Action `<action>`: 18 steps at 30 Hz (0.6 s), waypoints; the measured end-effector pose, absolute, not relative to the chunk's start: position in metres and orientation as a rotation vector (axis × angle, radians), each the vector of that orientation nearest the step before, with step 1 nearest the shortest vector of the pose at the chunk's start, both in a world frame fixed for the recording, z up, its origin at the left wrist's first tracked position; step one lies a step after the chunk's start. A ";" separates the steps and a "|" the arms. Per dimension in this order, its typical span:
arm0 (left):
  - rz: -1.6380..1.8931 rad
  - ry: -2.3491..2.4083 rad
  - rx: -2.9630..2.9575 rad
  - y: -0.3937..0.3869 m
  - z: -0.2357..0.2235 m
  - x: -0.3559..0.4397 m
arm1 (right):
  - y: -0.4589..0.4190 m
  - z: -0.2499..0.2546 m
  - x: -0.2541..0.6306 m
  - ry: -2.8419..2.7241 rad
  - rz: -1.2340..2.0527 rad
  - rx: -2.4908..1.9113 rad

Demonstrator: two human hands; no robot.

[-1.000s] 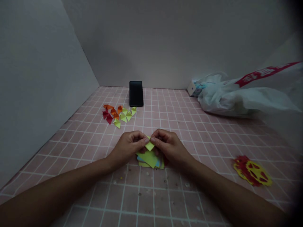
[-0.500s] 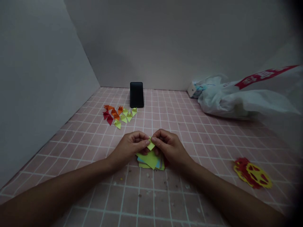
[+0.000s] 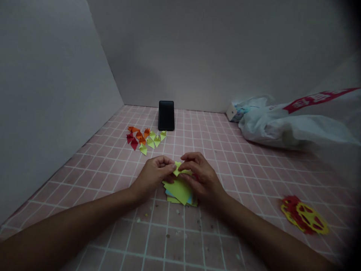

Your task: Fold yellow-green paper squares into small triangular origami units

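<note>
Nearest us, on a pink cloth with a white grid, lies a loose stack of paper sheets, yellow-green on top, blue showing beneath, corners fanned unevenly. It sits right under our hands, probably so that sheets are within easy reach.

Just above the stack's far edge is a small yellow-green folded paper. Our left hand pinches its left side between thumb and fingers, likely to steady it without crushing the folds. Our right hand curves in from the other side, its fingers parted and bent at the paper; we cannot tell whether they grip it. The paper looks crisp, matte and angular, with a pale point at its lower edge; our fingers hide the rest of its shape.

Off to our right lie red and yellow openwork cut-outs, overlapping and slightly blurred.

Farther off, to the left, small folded pieces in red, orange and yellow-green cluster together, roughly by colour, perhaps to keep them out of the working space. Beyond them a black, phone-like slab stands near the wall. At far right, a white plastic bag with red print slumps beside a small box.
</note>
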State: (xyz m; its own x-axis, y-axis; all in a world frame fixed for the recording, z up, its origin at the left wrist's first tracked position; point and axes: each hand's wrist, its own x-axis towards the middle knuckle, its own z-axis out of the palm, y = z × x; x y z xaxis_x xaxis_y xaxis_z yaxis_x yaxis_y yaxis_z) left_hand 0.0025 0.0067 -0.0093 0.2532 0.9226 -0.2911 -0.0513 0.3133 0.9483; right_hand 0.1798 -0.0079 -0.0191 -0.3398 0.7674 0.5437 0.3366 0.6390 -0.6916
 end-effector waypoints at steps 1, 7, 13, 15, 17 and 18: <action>0.848 1.103 1.027 0.007 -0.009 0.002 | -0.008 -0.019 0.179 -1.938 0.585 -0.874; 0.853 1.138 1.032 0.006 -0.009 0.003 | -0.009 -0.019 0.179 -1.942 0.589 -0.887; 0.854 1.141 1.003 0.003 -0.005 0.005 | -0.009 -0.020 0.178 -1.967 0.534 -0.896; 0.848 1.139 0.988 0.002 -0.004 0.006 | -0.009 -0.021 0.178 -1.980 0.500 -0.895; 0.844 1.136 0.961 0.002 -0.005 0.006 | -0.009 -0.020 0.178 -1.994 0.453 -0.893; 0.845 1.132 0.947 0.002 -0.005 0.007 | -0.009 -0.020 0.178 -2.002 0.429 -0.895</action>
